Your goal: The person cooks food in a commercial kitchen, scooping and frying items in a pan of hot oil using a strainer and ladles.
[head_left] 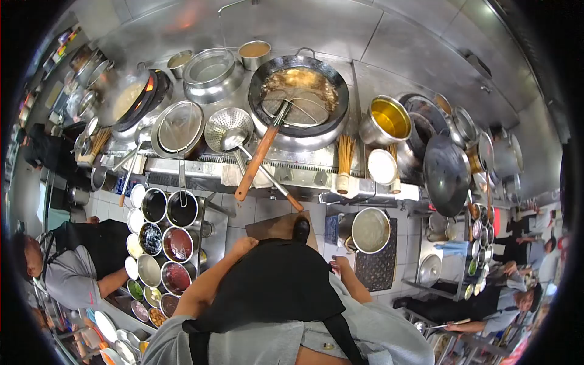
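My left hand (245,244) is curled closed at the left edge of my black apron (274,280); what it may hold is hidden. By the apron's right edge, my right hand (340,263) is partly hidden, fingers bent around something small and unclear. Ahead on the stove, a large wok (340,91) holds bubbling oil. A wire strainer (304,109) lies across it, its wooden handle pointing toward me. To the left are a perforated skimmer (228,121) and a ladle (233,140), whose handle crosses under the strainer's.
Sauce containers (177,244) stand at left beside a co-worker (79,267). An oil pot (389,118), bamboo brushes (345,161) and a tilted wok (447,173) are at right. A large pot (370,230) stands low at right. Another co-worker (493,307) is farther right.
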The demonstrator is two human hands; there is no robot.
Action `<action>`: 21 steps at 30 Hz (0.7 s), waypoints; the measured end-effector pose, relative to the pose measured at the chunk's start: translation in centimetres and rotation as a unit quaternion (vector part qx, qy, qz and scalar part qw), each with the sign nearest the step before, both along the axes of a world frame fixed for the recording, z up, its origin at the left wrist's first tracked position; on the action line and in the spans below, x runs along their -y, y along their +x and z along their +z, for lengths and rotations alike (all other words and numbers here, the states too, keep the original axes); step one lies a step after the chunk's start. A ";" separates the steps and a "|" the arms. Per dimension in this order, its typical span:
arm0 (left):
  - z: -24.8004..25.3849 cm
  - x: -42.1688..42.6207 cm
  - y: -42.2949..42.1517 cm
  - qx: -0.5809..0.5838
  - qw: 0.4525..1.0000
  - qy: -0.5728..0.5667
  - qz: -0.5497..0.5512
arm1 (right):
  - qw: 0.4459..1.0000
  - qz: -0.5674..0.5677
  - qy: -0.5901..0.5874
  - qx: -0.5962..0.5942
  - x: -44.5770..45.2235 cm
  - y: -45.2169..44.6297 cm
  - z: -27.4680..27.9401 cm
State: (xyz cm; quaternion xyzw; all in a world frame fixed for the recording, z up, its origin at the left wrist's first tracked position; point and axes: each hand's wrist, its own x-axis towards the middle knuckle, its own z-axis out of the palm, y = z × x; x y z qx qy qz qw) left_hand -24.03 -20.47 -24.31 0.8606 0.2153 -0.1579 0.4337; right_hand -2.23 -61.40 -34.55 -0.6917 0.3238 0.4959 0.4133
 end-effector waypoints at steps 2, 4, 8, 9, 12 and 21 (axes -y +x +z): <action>0.5 0.0 -1.3 -0.019 0.999 -0.029 0.023 | 0.998 -0.057 0.027 0.009 0.3 -1.6 0.0; 0.6 -0.2 -2.6 -0.062 0.996 -0.050 0.035 | 0.996 -0.068 0.051 0.022 -0.2 -2.5 0.4; 0.6 -0.3 -4.7 -0.079 0.996 -0.011 0.027 | 0.996 -0.026 0.066 0.047 -0.9 -4.0 1.4; 0.2 -0.2 -5.2 -0.083 0.996 -0.005 0.041 | 0.995 -0.029 0.059 0.071 -1.4 -4.7 2.7; 2.3 -0.2 -4.9 -0.045 0.994 0.022 0.093 | 0.996 -0.028 0.057 0.058 -1.2 -5.5 3.4; 13.8 -6.8 5.6 0.325 0.880 0.225 0.263 | 0.996 -0.031 0.029 0.078 0.0 -5.1 5.3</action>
